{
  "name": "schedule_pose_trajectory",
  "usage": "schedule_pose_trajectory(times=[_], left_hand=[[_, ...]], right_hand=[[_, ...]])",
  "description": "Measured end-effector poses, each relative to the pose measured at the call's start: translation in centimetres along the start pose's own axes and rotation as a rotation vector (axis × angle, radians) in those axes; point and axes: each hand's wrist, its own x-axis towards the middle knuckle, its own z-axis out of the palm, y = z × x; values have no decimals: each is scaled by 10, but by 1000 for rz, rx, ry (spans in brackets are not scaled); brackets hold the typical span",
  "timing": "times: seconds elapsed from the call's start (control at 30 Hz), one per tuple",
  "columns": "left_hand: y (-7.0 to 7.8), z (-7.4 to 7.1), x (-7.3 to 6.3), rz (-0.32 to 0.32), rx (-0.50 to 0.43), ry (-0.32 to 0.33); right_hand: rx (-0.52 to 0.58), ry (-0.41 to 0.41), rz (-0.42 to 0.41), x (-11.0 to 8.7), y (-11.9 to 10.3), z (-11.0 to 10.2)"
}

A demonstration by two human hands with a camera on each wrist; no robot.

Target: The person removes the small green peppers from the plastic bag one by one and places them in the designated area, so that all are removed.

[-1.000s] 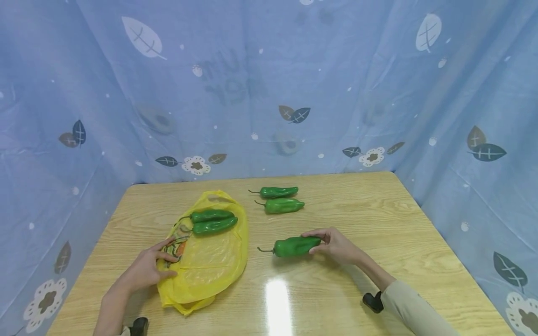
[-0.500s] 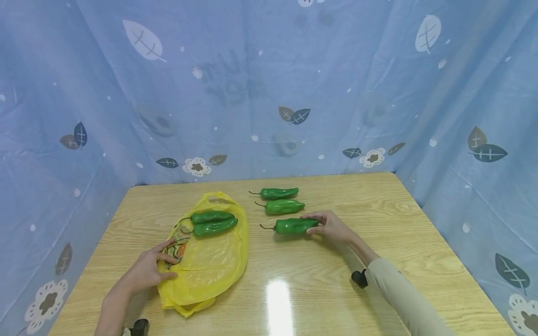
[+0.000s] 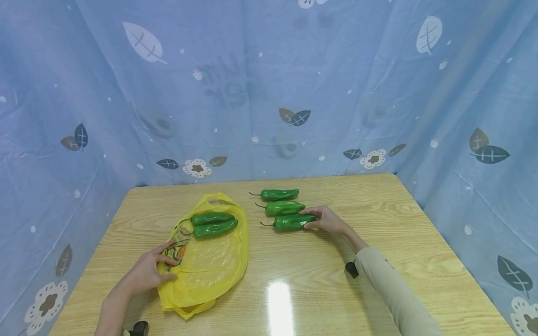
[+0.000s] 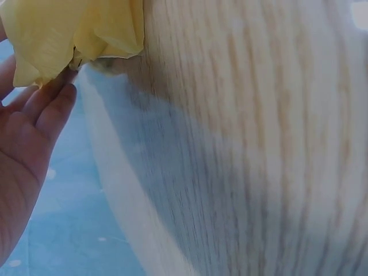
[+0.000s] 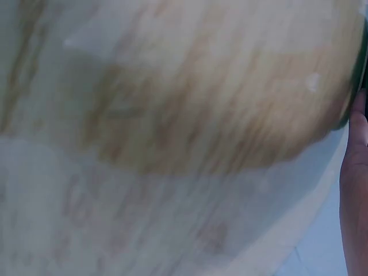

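Observation:
My right hand (image 3: 329, 220) pinches the tip end of a long green pepper (image 3: 289, 222), its thin stem pointing left. Just behind it lie two more green peppers, a lighter one (image 3: 285, 207) and a darker one (image 3: 279, 194), in a row. My left hand (image 3: 145, 271) rests with spread fingers on the left edge of a yellow plastic bag (image 3: 210, 266). Two green peppers, one behind (image 3: 212, 218) and one in front (image 3: 215, 228), lie side by side on that bag. In the left wrist view, the fingers (image 4: 57, 109) touch the crumpled bag (image 4: 109, 29); the right wrist view shows only a sliver of pepper (image 5: 357, 75).
Everything lies on a light wooden table (image 3: 336, 289) with a bright light reflection near its front. A blue patterned curtain (image 3: 252, 93) encloses the table at the back and sides. A small black device (image 3: 352, 269) sits at the right wrist.
My right hand has moved the pepper away from me, bringing it close in front of the other two in the row. The left hand and the bag have stayed in place.

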Motion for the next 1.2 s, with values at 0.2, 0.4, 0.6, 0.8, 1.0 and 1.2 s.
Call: schedule_pose_trajectory(times=[0.2, 0.4, 0.6, 0.8, 1.0, 1.2], left_hand=[[2, 0, 0, -3, -5, 5], [3, -1, -2, 5, 1, 15], [3, -1, -1, -1, 4, 18], [3, -2, 0, -1, -6, 20], [1, -1, 1, -13, -3, 21], [2, -1, 0, -14, 1, 31]], right_hand=[[-40, -4, -8, 4, 2, 0], [-150, -35, 18, 7, -7, -5], [-156, -80, 27, 3, -13, -19], [-71, -20, 39, -8, -16, -37], [135, 121, -25, -24, -16, -40], [192, 193, -125, -33, -28, -20]])
